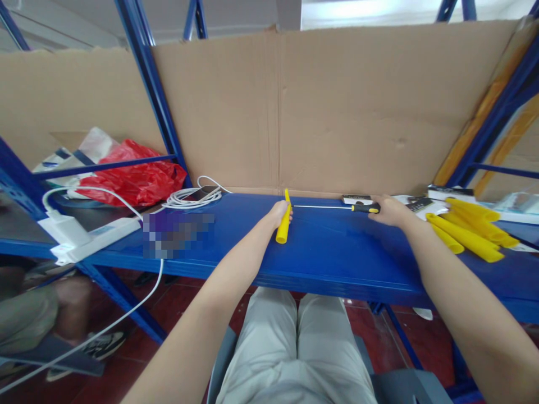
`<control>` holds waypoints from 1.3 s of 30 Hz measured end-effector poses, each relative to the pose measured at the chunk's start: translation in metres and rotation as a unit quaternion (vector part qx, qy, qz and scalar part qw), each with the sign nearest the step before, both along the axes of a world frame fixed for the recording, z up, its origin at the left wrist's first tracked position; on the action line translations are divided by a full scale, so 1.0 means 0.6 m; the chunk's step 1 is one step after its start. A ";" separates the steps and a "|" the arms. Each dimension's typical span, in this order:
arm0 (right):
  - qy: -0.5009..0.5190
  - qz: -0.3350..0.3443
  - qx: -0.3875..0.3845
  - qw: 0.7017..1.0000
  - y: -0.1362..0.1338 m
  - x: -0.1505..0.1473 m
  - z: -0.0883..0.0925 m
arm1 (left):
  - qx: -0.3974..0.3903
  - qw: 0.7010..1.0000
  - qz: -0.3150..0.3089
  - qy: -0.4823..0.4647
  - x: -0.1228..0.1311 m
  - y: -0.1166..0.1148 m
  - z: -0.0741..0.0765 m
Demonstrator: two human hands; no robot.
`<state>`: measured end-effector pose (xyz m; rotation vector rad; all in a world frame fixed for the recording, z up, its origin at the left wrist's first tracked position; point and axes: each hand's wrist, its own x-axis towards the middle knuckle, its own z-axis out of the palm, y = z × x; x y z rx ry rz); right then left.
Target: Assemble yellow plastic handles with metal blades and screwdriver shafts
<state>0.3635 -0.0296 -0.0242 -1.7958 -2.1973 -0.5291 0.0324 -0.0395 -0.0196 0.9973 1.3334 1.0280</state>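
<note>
My left hand (278,213) is closed around a yellow plastic handle (283,229) that stands tilted on the blue shelf (328,258). My right hand (389,211) grips a screwdriver (365,207) by its black and yellow handle. The thin metal shaft (322,207) of the screwdriver points left, and its tip reaches the top of the yellow handle. Both hands rest low over the shelf, in front of a cardboard back wall (337,112).
Several yellow handles (474,235) lie at the right beside small black parts (357,199). A coiled white cable and phone (194,196), a red bag (135,177) and a white power strip (90,238) sit at the left. Another person's legs (37,314) show at lower left.
</note>
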 end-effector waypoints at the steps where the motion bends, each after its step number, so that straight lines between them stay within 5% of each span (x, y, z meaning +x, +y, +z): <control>1: 0.000 -0.009 0.005 1.000 -0.002 -0.001 0.001 | -0.001 1.000 -0.001 0.001 0.000 0.000 0.000; 7: 0.021 -0.079 -0.021 0.996 -0.017 -0.011 0.008 | -0.001 1.000 -0.007 0.002 -0.001 0.005 -0.002; 15: 0.022 0.006 0.009 1.000 -0.009 -0.002 0.013 | 0.002 1.000 -0.010 0.002 -0.002 0.011 -0.007; 23: 0.056 -0.093 0.005 0.994 -0.015 -0.007 0.006 | 0.001 1.000 -0.016 0.001 -0.003 0.015 -0.010; 31: 0.040 -0.003 0.030 0.999 -0.003 -0.003 0.007 | -0.004 1.000 -0.013 -0.005 -0.006 0.019 -0.012; 39: 0.005 -0.037 0.061 0.997 -0.013 -0.010 0.007 | -0.005 1.000 -0.009 -0.003 -0.004 0.009 -0.005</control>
